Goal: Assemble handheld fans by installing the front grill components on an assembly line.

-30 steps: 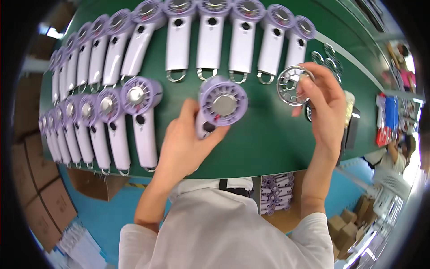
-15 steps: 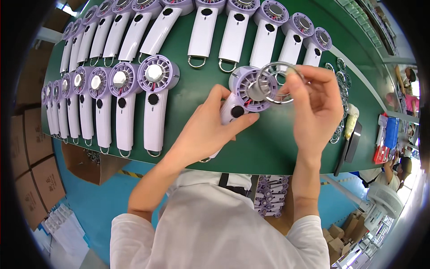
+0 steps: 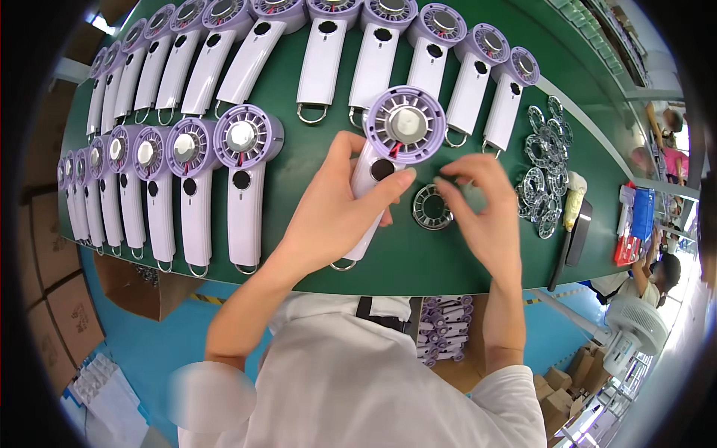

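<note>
My left hand [image 3: 345, 205] is closed round the handle of a white and purple handheld fan [image 3: 407, 125]. The fan tilts over the green table, its round head facing up with a silver hub and thin spokes around it; red wire shows near the neck. Beside it on the tabletop lies a clear, shiny ring cover [image 3: 433, 207]. My right hand [image 3: 485, 213] hovers at that ring's right edge, thumb and fingers apart, with nothing visible in them. Whether the thumb touches the ring cannot be made out.
Rows of similar fans [image 3: 246, 179] lie at the left and along the back of the green table [image 3: 328, 282]. A pile of ring covers [image 3: 549, 168] sits at right, near a yellowish wrapped roll [image 3: 575, 200] and a dark flat tool [image 3: 571, 243]. Cardboard box [image 3: 134, 287] below left.
The ring cover, held over the fan head by my right hand before, now lies on the table. My right hand has come down and loosened. The fan head has moved up and left.
</note>
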Demonstrator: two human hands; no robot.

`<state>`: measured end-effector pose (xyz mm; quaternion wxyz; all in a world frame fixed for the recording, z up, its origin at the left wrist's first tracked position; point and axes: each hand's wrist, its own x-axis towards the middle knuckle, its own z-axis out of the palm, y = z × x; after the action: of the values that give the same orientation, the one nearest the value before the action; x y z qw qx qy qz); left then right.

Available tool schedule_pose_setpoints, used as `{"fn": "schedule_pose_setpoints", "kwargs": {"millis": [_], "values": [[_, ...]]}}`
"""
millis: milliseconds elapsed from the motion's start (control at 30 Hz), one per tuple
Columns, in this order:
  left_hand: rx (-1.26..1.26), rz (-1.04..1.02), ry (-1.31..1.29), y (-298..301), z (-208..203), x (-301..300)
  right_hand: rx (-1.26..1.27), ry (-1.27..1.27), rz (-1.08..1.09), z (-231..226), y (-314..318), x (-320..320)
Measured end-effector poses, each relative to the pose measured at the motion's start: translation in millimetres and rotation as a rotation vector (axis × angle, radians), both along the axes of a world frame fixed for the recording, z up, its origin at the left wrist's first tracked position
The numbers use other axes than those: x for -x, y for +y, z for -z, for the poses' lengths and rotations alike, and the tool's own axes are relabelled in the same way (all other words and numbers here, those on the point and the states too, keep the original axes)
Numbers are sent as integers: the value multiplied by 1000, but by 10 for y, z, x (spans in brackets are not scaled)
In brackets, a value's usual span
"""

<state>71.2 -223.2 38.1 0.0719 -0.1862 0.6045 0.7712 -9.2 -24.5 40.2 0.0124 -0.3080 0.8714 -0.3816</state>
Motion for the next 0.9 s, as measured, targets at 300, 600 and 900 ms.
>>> {"fn": "schedule_pose_setpoints", "kwargs": {"millis": [300,600,900], "values": [[83,81,94,72,-101,191,295,-356,-161,-411,-305,282],[103,88,24,85,9,183,361,-458,-154,-269,-326,297],[178,69,101,113,122,136,363,-452,-131,-195,-361,263]]}}
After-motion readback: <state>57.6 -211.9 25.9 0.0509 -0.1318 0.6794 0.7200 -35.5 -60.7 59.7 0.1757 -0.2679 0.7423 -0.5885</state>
